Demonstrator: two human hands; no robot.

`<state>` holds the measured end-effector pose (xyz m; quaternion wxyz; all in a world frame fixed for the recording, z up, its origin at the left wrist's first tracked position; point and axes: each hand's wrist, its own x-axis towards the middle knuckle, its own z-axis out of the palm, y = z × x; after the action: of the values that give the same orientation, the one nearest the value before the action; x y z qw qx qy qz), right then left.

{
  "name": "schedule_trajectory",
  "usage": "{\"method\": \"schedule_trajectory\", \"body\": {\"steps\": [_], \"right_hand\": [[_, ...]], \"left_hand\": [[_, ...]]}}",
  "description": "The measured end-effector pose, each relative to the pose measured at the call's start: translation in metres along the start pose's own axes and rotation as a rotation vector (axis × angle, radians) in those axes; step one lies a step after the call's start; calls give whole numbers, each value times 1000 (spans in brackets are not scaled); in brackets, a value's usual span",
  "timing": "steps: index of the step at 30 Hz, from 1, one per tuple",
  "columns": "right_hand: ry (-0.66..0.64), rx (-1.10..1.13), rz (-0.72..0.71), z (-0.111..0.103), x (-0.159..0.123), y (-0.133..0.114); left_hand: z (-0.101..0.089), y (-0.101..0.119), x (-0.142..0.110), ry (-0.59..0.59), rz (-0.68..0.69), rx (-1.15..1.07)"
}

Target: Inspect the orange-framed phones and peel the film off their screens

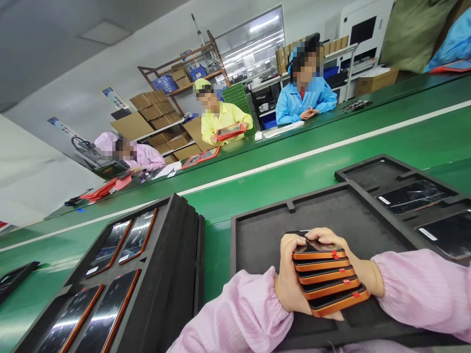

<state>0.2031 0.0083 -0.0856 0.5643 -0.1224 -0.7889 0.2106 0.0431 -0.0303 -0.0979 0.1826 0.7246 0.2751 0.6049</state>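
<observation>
Both my hands hold a stack of several orange-edged tablets over a black foam tray. My left hand is wrapped round the stack's left end, fingers curled over the top tablet. My right hand grips the right end, fingers closed over the top. Both arms wear pink sleeves. The tray under the stack is bare where it shows.
A stack of black foam trays at my left holds several tablets. Another tray at the right holds dark screens. A green conveyor belt runs across. Three people sit at the far side; one holds a tablet.
</observation>
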Motion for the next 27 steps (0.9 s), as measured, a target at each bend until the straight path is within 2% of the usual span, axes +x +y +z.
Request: {"method": "schedule_trajectory", "body": {"steps": [10,13,16,18,21,23,26,27], "right_hand": [[-49,-94,-15,-2,8,-8],[-67,-131,-40,-8,8,-4],[-145,-192,-33,-14,12,1],[-203,-250,108,-16,22,-3],[-212,-323,550,-11,52,-22],[-274,-325,793,-5,74,-40],[-480,-241,949,5,90,-60],[-532,-211,978,9,88,-63]], "left_hand": [[-9,-14,-23,-34,-170,73],[-11,-9,-17,-54,-166,-16],[-10,4,1,-66,-224,-137],[-8,15,23,5,-321,-185],[-8,33,60,289,-609,-238],[-10,44,77,464,-844,-373],[-12,54,76,561,-1234,-640],[-12,55,70,573,-1317,-673]]}}
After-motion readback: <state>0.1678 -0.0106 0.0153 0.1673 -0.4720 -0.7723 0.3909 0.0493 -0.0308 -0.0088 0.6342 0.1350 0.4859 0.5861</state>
